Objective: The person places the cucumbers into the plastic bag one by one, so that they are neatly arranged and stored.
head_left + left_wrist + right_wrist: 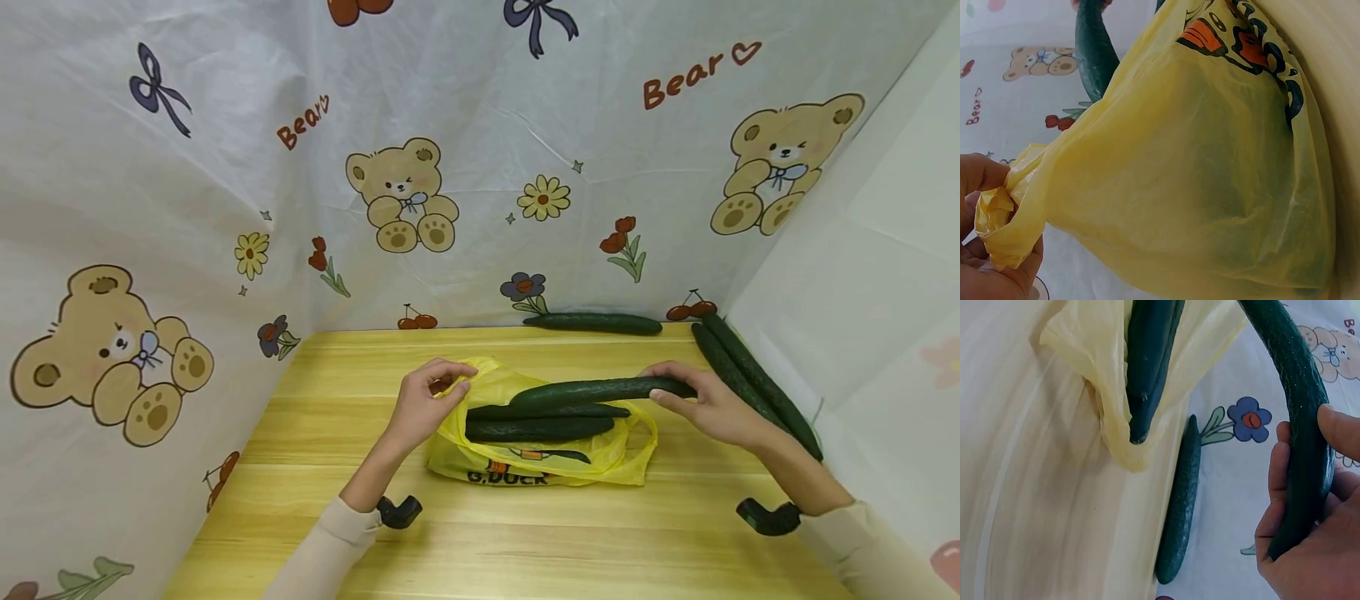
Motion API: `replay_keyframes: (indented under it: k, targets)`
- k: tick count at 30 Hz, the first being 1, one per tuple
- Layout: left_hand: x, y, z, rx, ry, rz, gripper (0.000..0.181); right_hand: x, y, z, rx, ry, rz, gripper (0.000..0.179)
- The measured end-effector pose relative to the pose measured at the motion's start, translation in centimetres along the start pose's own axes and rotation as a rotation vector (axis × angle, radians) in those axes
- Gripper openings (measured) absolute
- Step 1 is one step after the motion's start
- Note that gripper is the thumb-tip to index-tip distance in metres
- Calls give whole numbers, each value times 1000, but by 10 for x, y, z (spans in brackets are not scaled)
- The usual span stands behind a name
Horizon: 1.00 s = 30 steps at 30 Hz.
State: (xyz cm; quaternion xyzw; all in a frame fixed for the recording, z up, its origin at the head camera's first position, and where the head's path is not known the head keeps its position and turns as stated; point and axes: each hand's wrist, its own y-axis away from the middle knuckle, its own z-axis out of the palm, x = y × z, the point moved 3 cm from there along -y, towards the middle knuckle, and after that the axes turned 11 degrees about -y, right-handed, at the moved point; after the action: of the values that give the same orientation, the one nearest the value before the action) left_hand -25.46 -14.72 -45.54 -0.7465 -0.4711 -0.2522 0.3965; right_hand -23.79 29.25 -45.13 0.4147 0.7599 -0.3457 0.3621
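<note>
While your left hand (427, 404) pinches the bunched rim of the yellow bag (450, 462), likely to keep its mouth spread, your right hand (712, 406) grips a cucumber (581, 391) near one end, fingers wrapped round it, presumably so the far end stays free above the opening. Two more cucumbers (540, 429) (at least, that's what shows) lie lengthwise in the bag. Pose: forearms (367, 483) angled inward over the table (540, 550), hands at opposite sides of the bag.
</note>
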Motion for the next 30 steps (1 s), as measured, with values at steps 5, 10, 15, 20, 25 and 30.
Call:
replay_keyframes:
  k: [5,10,15,20,25,30]
  targets:
    - [1,0,0,-4,1,-4,18,6,-6,11,-17,-19,-11,27]
    - [0,0,0,1,1,3,18,10,-11,24,-51,-39,2,27]
    - [-1,0,0,2,-1,7,18,4,-16,37,-84,-67,3,27]
    - [-1,0,-1,7,-4,7,18,-2,-23,51,-115,-69,5,28]
    - [-1,0,-2,8,-8,11,18,-3,-31,65,-141,-48,20,29]
    - [0,-2,-3,3,-8,7,17,-8,-38,77,-168,-41,38,31]
